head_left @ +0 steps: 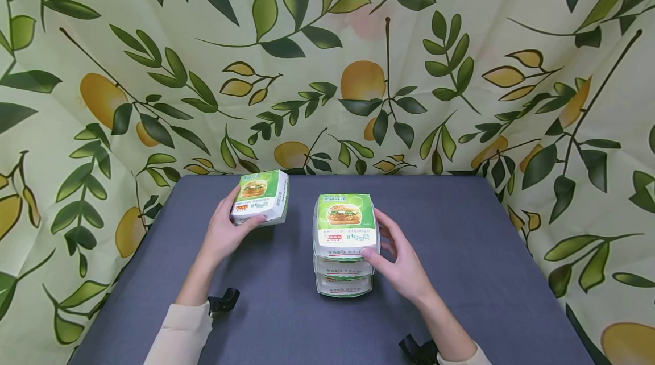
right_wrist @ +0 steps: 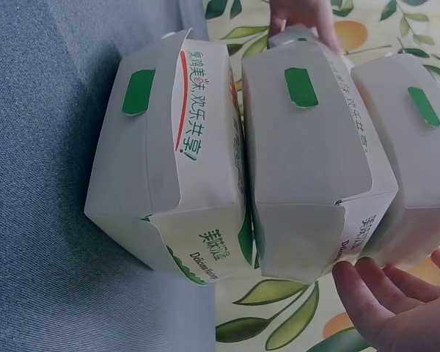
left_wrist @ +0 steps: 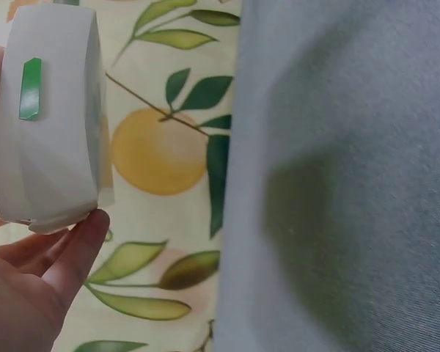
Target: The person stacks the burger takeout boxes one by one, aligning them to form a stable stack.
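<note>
Up at the table's far left, my left hand point(head_left: 231, 227) grips a burger box point(head_left: 258, 194) with a green top and a burger picture, thumb at its front. The left wrist view shows this box's white side point(left_wrist: 51, 139) with a green sticker, raised off the table. Right of it stands a stack of three such boxes, the top box point(head_left: 344, 223) showing its burger picture. My right hand point(head_left: 401, 260) rests against the stack's right side, thumb at the top box's front corner. In the right wrist view, its fingertips point(right_wrist: 352, 282) touch near the middle box point(right_wrist: 297, 176) and the top box point(right_wrist: 418, 154).
A blue-grey cloth covers the table point(head_left: 471, 274). Behind and beside it hangs a curtain point(head_left: 327, 41) printed with leaves and fruit. Dark wrist straps point(head_left: 223, 300) sit on both forearms. The bottom box point(right_wrist: 176, 161) stands on the cloth.
</note>
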Tool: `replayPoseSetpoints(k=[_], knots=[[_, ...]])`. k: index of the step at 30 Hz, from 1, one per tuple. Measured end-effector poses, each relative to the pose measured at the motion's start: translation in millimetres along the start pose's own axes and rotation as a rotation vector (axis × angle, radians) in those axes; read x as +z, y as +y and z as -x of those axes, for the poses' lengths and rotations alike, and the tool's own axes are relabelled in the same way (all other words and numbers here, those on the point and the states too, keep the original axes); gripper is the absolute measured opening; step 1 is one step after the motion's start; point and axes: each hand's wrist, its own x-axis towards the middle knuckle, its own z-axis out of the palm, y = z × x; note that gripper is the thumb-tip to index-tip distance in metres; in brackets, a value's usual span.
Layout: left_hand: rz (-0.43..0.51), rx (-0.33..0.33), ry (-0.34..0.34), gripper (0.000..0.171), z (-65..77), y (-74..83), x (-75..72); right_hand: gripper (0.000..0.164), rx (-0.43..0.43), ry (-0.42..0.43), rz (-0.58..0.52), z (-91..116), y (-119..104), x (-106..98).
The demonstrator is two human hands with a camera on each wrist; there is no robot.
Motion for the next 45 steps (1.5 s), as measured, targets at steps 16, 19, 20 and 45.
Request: replayPoseSetpoints(k=[16, 19, 20, 45], knots=[[0.046, 0.061, 0.021, 0.098, 8.9, 39.3, -5.2, 0.077, -0.004, 0.01, 0.007, 1, 0, 0], [0.052, 0.082, 0.026, 0.097, 11.0, 47.5, -6.0, 0.077, -0.002, 0.011, 0.008, 1, 0, 0], [0.057, 0.09, 0.027, 0.097, 11.7, 50.3, -6.2, 0.077, -0.001, 0.012, 0.01, 1, 0, 0], [0.069, 0.19, 0.002, 0.096, 28.7, 96.4, 3.7, 0.076, 0.01, 0.015, 0.03, 2, -1, 2]])
